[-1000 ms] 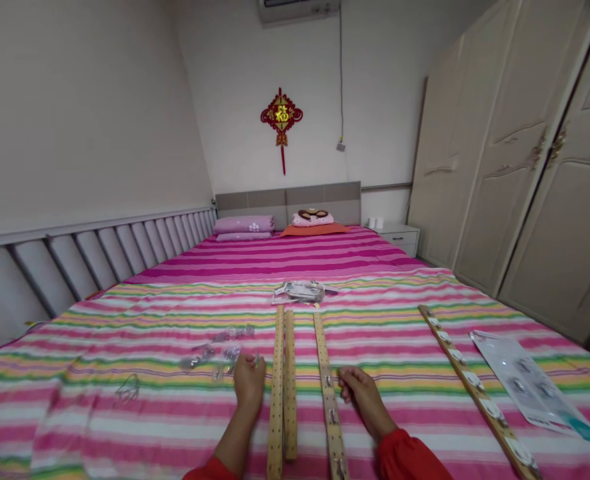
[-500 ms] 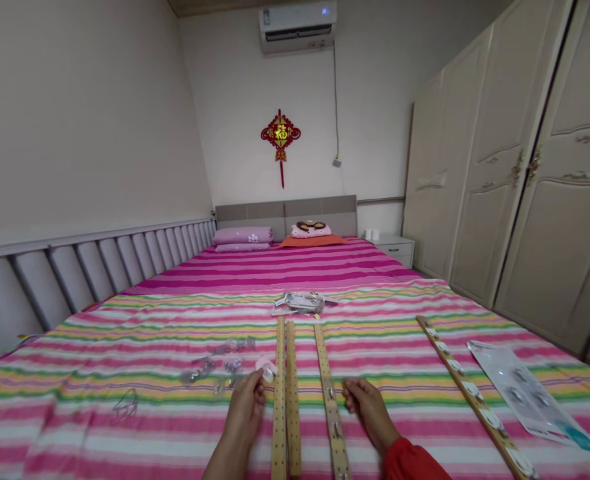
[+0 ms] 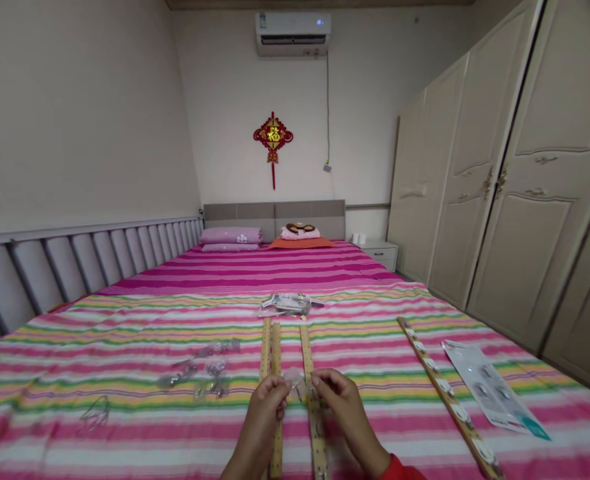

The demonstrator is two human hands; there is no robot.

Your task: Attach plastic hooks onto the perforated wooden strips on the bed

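My left hand (image 3: 267, 405) is closed in a pinch on a small clear plastic hook (image 3: 295, 379), a see-through disc with a thin metal part hanging below. My right hand (image 3: 342, 403) is closed too, its fingertips beside the disc; whether they grip its edge cannot be made out. Beneath the hands, two wooden strips (image 3: 276, 333) lie side by side, dotted with holes. Another wooden strip (image 3: 305, 340), with small metal pieces along its near part, runs under my right fingertips.
Several small clear-wrapped pieces (image 3: 217, 367) and a thin wire loop (image 3: 95, 415) lie at left on the striped bedspread (image 3: 139, 373). Plastic packets (image 3: 289, 304) sit beyond the strips. At right are a strip with white discs (image 3: 445, 387) and a clear hook package (image 3: 495, 387).
My left hand has brought the clear hook rightwards, over the gap between the strips. My right hand has moved in to meet it. The view has shifted slightly right.
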